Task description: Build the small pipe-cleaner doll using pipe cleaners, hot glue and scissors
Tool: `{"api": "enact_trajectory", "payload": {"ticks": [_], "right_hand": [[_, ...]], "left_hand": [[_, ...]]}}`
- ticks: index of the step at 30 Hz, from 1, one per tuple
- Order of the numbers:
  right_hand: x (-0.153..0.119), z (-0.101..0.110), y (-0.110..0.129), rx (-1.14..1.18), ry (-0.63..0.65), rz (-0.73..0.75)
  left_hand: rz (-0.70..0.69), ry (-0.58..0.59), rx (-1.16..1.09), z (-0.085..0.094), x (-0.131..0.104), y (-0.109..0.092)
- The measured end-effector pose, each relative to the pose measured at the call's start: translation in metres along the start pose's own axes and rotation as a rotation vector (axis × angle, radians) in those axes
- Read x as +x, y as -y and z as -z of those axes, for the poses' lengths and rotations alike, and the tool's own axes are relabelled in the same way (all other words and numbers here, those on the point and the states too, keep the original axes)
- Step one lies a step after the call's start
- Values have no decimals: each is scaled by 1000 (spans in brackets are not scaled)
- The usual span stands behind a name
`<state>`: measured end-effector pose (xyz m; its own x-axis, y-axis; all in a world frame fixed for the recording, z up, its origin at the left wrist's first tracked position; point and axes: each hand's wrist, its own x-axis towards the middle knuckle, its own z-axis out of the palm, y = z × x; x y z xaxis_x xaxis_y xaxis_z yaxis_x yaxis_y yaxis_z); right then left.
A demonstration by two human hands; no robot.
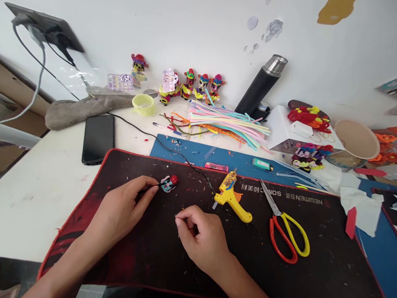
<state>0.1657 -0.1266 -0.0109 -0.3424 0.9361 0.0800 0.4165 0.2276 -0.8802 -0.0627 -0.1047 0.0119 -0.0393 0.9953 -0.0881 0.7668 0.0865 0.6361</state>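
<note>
Between thumb and forefinger, my left hand [124,208] pinches the dark end of a small blue, white and red craft piece [169,184], which is over the black mat [143,255]. To its right, my right hand [201,240] has thumb and forefinger pressed together; whatever is between the tips is too small to make out. A yellow glue gun [232,197] lies right of my hands, its nozzle pointing away. Scissors [284,226] with one red and one yellow handle rest farther right, blades apart.
A black phone [98,139] lies at the back left. Behind the mat are pastel pipe cleaners [228,122], a yellow tape roll [144,105], small figures [189,84] and a black flask [259,86]. A cable [166,146] crosses to the glue gun.
</note>
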Motion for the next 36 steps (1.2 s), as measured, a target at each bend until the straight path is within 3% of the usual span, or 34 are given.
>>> {"api": "enact_trajectory", "payload": {"ticks": [36], "right_hand": [[0, 1, 0, -49, 24, 27]], "left_hand": [[52, -31, 54, -4, 2, -8]]}}
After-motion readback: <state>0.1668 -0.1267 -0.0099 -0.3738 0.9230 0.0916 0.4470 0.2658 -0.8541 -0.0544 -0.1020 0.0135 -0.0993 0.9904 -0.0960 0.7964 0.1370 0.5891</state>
